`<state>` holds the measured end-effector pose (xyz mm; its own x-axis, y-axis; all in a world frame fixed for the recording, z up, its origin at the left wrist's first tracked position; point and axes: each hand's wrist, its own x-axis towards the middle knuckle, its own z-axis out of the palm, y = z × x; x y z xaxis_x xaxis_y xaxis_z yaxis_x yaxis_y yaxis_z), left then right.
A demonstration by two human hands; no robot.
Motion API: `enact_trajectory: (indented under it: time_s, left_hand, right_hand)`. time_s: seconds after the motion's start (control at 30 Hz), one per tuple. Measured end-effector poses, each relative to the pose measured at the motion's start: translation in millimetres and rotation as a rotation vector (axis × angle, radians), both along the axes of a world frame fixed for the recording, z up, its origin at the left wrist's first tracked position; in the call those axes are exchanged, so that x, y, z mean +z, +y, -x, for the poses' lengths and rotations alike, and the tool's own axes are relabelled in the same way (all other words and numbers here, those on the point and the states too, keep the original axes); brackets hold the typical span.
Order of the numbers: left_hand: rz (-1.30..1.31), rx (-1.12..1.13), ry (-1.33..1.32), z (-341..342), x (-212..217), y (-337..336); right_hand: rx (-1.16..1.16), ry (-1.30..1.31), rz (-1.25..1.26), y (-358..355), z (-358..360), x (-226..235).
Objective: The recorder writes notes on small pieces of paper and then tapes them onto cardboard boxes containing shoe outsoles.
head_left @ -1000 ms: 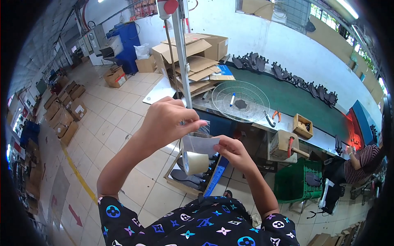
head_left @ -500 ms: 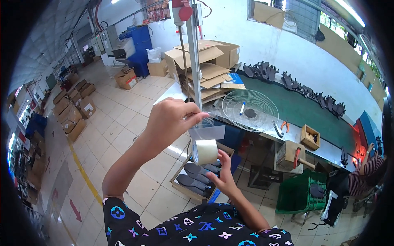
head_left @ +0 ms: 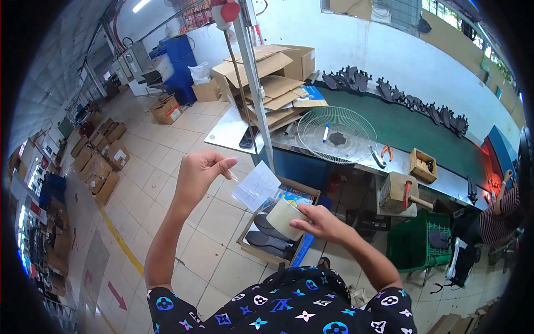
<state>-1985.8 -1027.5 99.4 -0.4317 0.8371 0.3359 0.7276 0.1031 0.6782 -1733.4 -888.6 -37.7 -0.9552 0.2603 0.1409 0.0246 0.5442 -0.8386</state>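
Note:
My left hand (head_left: pixel 201 177) is closed in a pinch on the loose end of a strip of clear tape. From there the strip seems to run toward the tape roll (head_left: pixel 282 220), a wide, pale yellowish one, tilted in the grip of my right hand (head_left: pixel 322 222). Between my hands hangs a white sheet of paper (head_left: pixel 256 187) with faint marks, apparently stuck to the strip. Beneath the roll an open cardboard box (head_left: pixel 250 249) on the floor holds dark shoe soles (head_left: pixel 266 243) and a colourful printed item (head_left: pixel 295 197). The roll and my right hand cover part of the box.
A bench carries a wire fan guard (head_left: pixel 337 135) with a marker, orange-handled pliers (head_left: pixel 387 151) and a wooden box (head_left: pixel 423 165). Stacked cardboard (head_left: pixel 278 83) stands behind a metal post (head_left: pixel 250 78). Right are a hammer (head_left: pixel 409 192), green basket (head_left: pixel 411 245) and another person (head_left: pixel 492 222).
My left hand has moved left and down. My right hand has shifted right, now gripping the roll's right side. The roll has tilted and dropped; the paper has turned its face toward me.

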Motion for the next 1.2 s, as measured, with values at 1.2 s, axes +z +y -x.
enact_trajectory:
  time_s: [1.2]
  left_hand:
    - [0.110, -0.199, 0.755, -101, -28, 72]
  right_hand:
    - [-1.157, -0.423, -0.413, 416, -124, -252]
